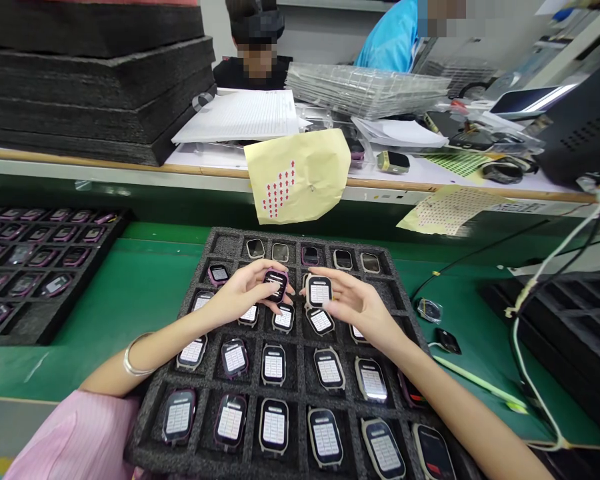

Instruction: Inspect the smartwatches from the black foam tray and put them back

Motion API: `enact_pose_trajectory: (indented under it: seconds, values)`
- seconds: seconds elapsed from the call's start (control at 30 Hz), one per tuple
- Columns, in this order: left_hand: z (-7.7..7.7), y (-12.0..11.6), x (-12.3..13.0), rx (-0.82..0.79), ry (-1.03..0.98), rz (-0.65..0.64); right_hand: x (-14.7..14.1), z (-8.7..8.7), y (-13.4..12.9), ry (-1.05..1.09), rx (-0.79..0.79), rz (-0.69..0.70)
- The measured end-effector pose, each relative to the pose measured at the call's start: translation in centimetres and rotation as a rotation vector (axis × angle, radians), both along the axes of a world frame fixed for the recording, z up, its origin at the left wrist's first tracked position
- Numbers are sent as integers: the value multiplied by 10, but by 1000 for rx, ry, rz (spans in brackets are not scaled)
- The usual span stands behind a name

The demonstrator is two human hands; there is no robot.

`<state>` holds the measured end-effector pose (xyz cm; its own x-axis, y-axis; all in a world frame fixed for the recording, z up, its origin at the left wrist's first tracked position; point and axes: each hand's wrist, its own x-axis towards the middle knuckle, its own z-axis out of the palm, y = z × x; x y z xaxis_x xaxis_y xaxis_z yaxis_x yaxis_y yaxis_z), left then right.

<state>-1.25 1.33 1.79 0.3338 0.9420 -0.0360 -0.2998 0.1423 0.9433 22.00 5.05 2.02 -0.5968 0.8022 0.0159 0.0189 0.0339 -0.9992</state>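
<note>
My left hand (253, 288) holds a purple watch case (276, 283) between thumb and fingers, its dark screen showing text lines. My right hand (353, 303) grips a silver watch case (319, 291) with a white grid on its screen. Both are held side by side, apart, over a black foam tray (207, 373). In the tray's compartments lie several watch cases, such as a silver one (273, 364) and a purple one (231, 420), many with lit white screens. A tilted silver watch (321, 321) lies just below the one in my right hand.
Another foam tray with purple watches (23, 253) is on the left, and dark trays (570, 333) are on the right. Yellow sticker sheets (300, 177) hang from the shelf edge. Cables (517, 333) run down at the right. Two people are behind the shelf.
</note>
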Motion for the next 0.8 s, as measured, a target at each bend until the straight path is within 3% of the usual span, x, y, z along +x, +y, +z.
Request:
enact_pose_trajectory:
  seconds: [0.1, 0.2, 0.43, 0.53, 0.63, 0.73, 0.8]
  values:
    - [0, 0, 0, 6, -2, 1, 10, 6, 0, -43, -18, 45]
    - [1, 1, 0, 13, 23, -3, 28, 8, 5, -137, 56, -1]
    - [-4, -3, -5, 60, 87, -1, 91, 2, 41, -540, 421, -231]
    - [-10, -2, -14, 134, 191, 18, 108, -8, 53, -702, 569, -205]
    - [-12, 9, -34, 273, 455, 141, 118, -13, 56, -826, 676, -81]
    - [-14, 32, -65, 526, 915, 349, 127, -7, 57, -923, 704, 19]
    - [-18, 49, -86, 622, 1135, 353, 132, 2, 60, -944, 654, 83]
